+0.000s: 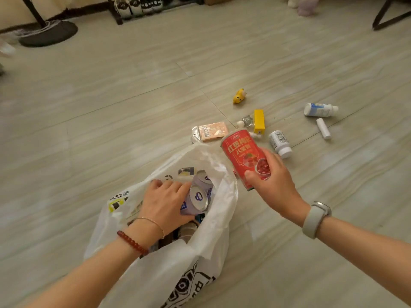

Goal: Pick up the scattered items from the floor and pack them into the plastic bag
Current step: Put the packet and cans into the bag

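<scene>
A white plastic bag (pixel 213 221) lies open on the floor in the lower middle. My left hand (pixel 165 202) reaches into its mouth and grips a pale purple can (pixel 198 197); a second similar can sits just behind it. My right hand (pixel 272 178) holds a red can (pixel 241 155) tilted in the air just right of the bag's opening. Beyond the bag, loose on the floor, are a pink packet (pixel 211 131), a yellow box (pixel 259 121), a yellow toy (pixel 239 96), a white bottle (pixel 280 143), a blue-and-white bottle (pixel 320 110) and a white tube (pixel 323 128).
A small silver-wrapped item (pixel 246 121) lies beside the yellow box. A black fan base (pixel 47 33) stands at the far left, a shoe rack with shoes (pixel 133 6) at the back, and a dark furniture leg (pixel 387 16) at the far right. Pale wood-pattern floor surrounds everything.
</scene>
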A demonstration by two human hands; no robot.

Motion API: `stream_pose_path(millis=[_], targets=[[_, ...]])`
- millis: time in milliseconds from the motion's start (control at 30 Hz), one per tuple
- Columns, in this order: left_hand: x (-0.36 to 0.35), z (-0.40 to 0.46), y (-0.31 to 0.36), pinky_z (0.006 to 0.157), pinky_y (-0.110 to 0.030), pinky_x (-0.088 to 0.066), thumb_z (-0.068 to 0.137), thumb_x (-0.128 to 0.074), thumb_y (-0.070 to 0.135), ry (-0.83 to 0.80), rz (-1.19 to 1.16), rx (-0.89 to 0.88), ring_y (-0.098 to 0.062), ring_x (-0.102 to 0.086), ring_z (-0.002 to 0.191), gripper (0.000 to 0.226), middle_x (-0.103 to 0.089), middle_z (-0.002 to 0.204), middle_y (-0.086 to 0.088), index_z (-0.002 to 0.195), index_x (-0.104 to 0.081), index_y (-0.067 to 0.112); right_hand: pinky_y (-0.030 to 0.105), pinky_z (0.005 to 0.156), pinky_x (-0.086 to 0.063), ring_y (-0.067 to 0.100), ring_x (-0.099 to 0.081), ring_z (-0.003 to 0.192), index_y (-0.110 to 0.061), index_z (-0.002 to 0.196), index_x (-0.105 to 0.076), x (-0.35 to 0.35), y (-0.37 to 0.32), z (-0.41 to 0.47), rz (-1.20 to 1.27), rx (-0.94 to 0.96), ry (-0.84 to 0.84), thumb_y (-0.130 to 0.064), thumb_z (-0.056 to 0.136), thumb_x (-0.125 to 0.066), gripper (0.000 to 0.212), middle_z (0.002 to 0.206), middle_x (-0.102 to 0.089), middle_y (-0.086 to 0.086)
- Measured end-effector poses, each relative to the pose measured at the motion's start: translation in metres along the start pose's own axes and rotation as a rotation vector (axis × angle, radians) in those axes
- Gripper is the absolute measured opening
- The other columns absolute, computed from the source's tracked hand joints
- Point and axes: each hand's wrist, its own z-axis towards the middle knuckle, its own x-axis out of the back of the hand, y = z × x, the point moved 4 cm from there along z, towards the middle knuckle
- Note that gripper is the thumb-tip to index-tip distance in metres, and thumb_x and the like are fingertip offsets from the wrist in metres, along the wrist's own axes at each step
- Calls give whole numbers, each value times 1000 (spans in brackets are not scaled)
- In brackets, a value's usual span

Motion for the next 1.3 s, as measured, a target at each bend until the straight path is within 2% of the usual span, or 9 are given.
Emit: stream_pose_path(millis=[100,167,300,433,500,600,800,1100,1300], targets=[[-8,-5,-7,67,-31,-28,51,-78,39,60,119,9,-18,-63,62,24,-67,58,7,65,-66,23,-1,76,-33,1,-47,92,-18,135,-36,-16,-20,-18,-127,123,-144,-40,67,-58,75,111,-41,-6],[-2,-13,-14,65,-30,-25,52,-78,31,131,150,28,-20,-61,64,20,-68,62,6,64,-65,22,9,84,-36,7,-47,101,-19,137,-35,-31,-25,-29,-195,170,-244,-45,68,-59,78,112,-41,-6],[15,-32,-34,76,-35,-34,59,-74,25,392,115,135,-24,-45,96,43,-52,107,-6,97,-58,16,34,91,-46,21,-51,110,-19,137,-32,-57,-31,-40,-380,258,-368,-37,77,-62,70,127,-45,4],[16,-37,-67,79,-44,-46,80,-60,38,103,-131,490,-32,-46,110,59,-46,125,-12,131,-39,17,33,90,-49,20,-49,113,-19,139,-28,-76,-47,-37,-439,398,-415,-37,80,-60,70,131,-42,5],[10,-36,-80,69,-38,-44,91,-46,38,9,-284,611,-34,-58,98,39,-63,112,-13,123,-49,16,34,92,-48,21,-46,116,-19,138,-31,-90,-55,-34,-472,487,-455,-36,80,-61,68,132,-41,7],[13,-37,-99,69,-37,-42,93,-43,23,169,-429,676,-38,-60,90,25,-68,96,-21,101,-62,8,34,90,-49,23,-45,112,-18,134,-36,-114,-60,-34,-535,585,-524,-35,80,-61,62,130,-37,9],[27,-38,-112,69,-27,-34,92,-46,17,346,-622,686,-27,-55,81,24,-65,86,-16,100,-64,2,39,73,-54,30,-61,89,-6,116,-52,-132,-53,-40,-711,764,-385,-36,68,-74,61,109,-59,16],[49,-37,-110,50,-19,-28,92,-44,9,580,-667,707,-22,-45,69,22,-52,71,-7,95,-64,0,43,79,-55,37,-60,95,-2,110,-53,-118,-53,-13,-623,763,-312,-23,68,-78,53,109,-58,26],[50,-38,-109,50,-8,-32,91,-45,7,607,-644,705,-23,-44,66,22,-50,67,-8,94,-64,-2,38,88,-50,31,-49,110,-2,122,-47,-114,-48,1,-629,472,-235,-21,89,-54,39,124,-49,19]])
